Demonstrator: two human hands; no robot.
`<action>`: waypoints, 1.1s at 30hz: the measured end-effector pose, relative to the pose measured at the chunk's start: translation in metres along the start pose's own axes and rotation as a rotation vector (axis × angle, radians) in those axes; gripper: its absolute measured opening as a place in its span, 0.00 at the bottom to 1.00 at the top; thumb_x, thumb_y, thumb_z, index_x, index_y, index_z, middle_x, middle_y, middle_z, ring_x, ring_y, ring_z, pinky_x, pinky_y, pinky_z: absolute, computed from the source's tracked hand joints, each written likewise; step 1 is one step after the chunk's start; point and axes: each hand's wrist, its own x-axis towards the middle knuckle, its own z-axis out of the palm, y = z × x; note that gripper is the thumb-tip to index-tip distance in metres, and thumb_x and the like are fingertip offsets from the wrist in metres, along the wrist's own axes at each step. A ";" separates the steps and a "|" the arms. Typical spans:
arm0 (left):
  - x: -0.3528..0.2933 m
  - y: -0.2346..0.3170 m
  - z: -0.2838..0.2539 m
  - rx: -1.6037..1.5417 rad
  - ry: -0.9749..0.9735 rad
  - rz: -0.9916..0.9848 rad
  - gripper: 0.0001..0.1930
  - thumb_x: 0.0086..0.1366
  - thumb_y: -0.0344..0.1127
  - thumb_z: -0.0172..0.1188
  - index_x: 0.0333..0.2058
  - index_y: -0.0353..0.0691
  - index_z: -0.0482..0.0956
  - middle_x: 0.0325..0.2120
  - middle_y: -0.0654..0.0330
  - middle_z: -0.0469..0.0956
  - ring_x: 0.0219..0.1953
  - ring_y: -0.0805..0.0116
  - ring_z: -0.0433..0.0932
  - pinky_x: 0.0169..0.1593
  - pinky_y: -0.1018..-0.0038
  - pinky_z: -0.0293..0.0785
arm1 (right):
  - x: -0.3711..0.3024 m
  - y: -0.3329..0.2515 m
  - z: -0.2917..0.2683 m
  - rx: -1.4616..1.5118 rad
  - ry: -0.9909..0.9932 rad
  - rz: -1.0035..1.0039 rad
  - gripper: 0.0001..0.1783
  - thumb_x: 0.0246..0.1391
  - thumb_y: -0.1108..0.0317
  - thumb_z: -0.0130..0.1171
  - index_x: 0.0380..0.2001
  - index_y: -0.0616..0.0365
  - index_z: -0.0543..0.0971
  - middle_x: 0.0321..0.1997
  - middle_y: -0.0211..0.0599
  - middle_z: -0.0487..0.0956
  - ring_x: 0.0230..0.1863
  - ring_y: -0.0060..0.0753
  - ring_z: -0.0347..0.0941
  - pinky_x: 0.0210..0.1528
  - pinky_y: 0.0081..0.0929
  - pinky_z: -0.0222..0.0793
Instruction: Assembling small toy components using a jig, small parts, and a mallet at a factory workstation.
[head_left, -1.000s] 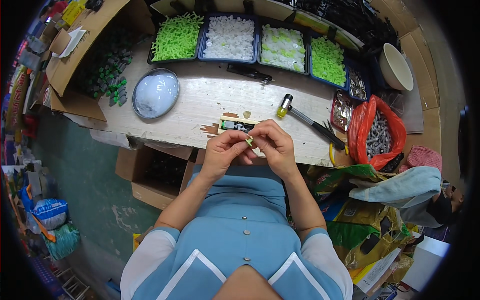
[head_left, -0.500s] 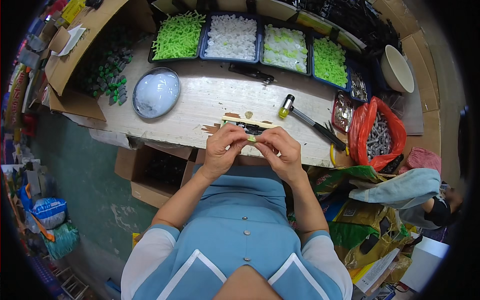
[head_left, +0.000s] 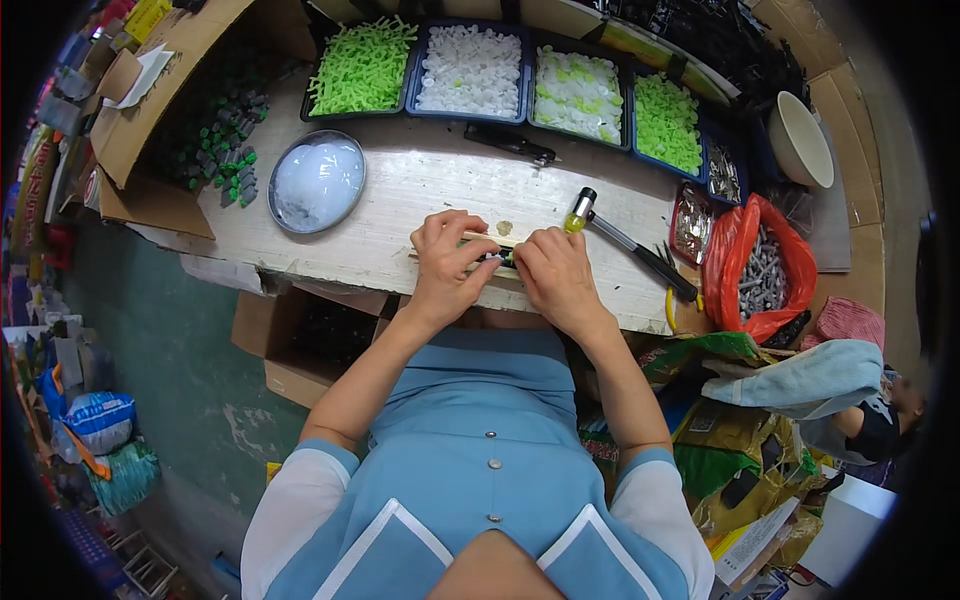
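Observation:
Both my hands are over a narrow wooden fixture (head_left: 478, 240) near the bench's front edge. Low in it lies a black part, largely covered by my fingers. Thumb and index finger of my left hand (head_left: 446, 268) are pinched on a small whitish piece (head_left: 492, 256) above the black part. My right hand (head_left: 556, 277) has its fingertips closed on a small light-green plastic piece (head_left: 509, 258), mostly hidden. Past my right hand, a hammer (head_left: 640, 254) with a yellow face lies on the bench.
Blue trays of green pieces (head_left: 362, 70) and white pieces (head_left: 470, 70) line the back. A bowl of whitish, glossy stuff (head_left: 318, 182) stands left. At right are a red bag (head_left: 722, 262) of grey parts and a cream bowl (head_left: 800, 140). Black pliers (head_left: 510, 143) lie before the trays.
My hands have moved forward from the bench edge, bringing the small light-green piece over the fixture. My left fingers have spread and now reach across the fixture.

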 end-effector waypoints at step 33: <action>0.005 0.000 0.010 0.022 -0.187 -0.102 0.08 0.46 0.32 0.64 0.28 0.43 0.81 0.35 0.67 0.72 0.44 0.66 0.63 0.47 0.69 0.52 | -0.080 0.082 -0.174 -0.156 0.493 0.466 0.04 0.49 0.77 0.54 0.30 0.63 0.76 0.30 0.36 0.74 0.32 0.29 0.70 0.36 0.23 0.64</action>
